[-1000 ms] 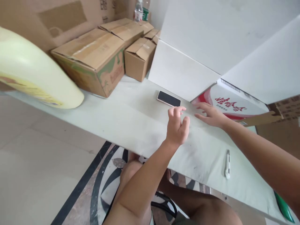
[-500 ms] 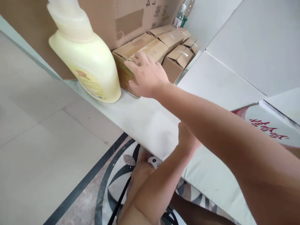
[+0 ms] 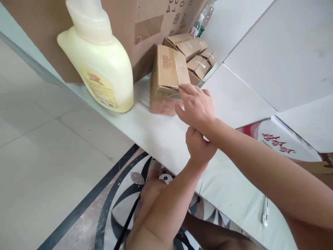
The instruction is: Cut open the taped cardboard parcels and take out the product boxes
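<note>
My right hand point(image 3: 196, 106) reaches across to a brown cardboard box point(image 3: 168, 69) on the pale table point(image 3: 156, 132). Its fingers are closed over the box's near top corner. The box stands turned with its long side pointing away from me, and one end looks lifted. My left hand point(image 3: 199, 147) hovers just under my right wrist, above the table's front edge. Its fingers are hidden behind that wrist. A large cream plastic bottle point(image 3: 101, 69) with a yellow label stands just left of the box.
A big cardboard carton point(image 3: 156, 21) stands behind the bottle. Several small cardboard boxes point(image 3: 197, 52) and a water bottle point(image 3: 199, 24) sit further back. White boards point(image 3: 273, 52) lean at the right, above a red and white carton point(image 3: 275, 139). A white utility knife point(image 3: 264, 210) lies near the front edge.
My right hand left the red and white carton, swung left to the cardboard box, and has turned it and drawn it toward me. My left hand has drawn back under the right wrist.
</note>
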`<state>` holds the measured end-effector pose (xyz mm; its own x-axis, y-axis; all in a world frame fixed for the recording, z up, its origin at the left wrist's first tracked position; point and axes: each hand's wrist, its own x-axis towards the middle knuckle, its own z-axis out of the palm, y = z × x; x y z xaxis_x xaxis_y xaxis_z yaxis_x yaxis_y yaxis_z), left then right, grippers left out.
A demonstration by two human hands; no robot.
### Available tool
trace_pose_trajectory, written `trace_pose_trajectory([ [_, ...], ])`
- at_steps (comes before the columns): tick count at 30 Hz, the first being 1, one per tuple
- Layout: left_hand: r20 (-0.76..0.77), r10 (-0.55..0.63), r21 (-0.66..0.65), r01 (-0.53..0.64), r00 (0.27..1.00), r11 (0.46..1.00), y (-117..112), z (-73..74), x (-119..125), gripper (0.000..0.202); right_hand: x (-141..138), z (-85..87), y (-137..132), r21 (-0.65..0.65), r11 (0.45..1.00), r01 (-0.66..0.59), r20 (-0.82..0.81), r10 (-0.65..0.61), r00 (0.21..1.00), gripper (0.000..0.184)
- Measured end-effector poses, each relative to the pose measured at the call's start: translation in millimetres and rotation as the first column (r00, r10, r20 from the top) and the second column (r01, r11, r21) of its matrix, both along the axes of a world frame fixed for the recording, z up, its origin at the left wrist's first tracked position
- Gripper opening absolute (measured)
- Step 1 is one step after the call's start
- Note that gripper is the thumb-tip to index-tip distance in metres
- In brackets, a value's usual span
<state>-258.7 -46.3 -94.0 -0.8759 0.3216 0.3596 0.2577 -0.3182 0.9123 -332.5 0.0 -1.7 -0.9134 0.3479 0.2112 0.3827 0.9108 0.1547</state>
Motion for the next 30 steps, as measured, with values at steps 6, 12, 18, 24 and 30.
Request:
trace_pose_trajectory([
  [6,-0.172,0.213,0.292,-0.157,0.962,0.943,-13.8,27.8,4.0,0.023,78.2,0.9,30.3,0.037,0.997,-0.063,-0.171,0.068,0.983,0.029],
  [12,-0.252,0.269,0.395,-0.155,0.93,0.906,-31.2,57.0,-9.3,0.019,211.7,-1.8,29.8,0.197,0.9,-0.39,-0.335,0.436,0.835,0.01],
  [18,-0.331,-0.184,-0.238,0.107,0.926,0.965,-36.2,62.7,-9.2,0.008,364.3,-49.4,11.2,-0.18,0.951,0.251,-0.551,-0.309,0.775,0.028],
  [24,-0.2,-0.684,-0.556,0.494,0.701,0.668,-13.9,53.0,23.1,0.017,442.4,-127.0,-16.2,-0.509,0.442,0.738,-0.358,-0.889,0.285,0.048],
  [30,-0.166,-0.742,-0.581,0.543,0.65,0.606,3.8,51.8,41.1,0.021,484.7,-163.8,-13.9,-0.565,0.205,0.799,-0.144,-0.978,0.149,0.059],
])
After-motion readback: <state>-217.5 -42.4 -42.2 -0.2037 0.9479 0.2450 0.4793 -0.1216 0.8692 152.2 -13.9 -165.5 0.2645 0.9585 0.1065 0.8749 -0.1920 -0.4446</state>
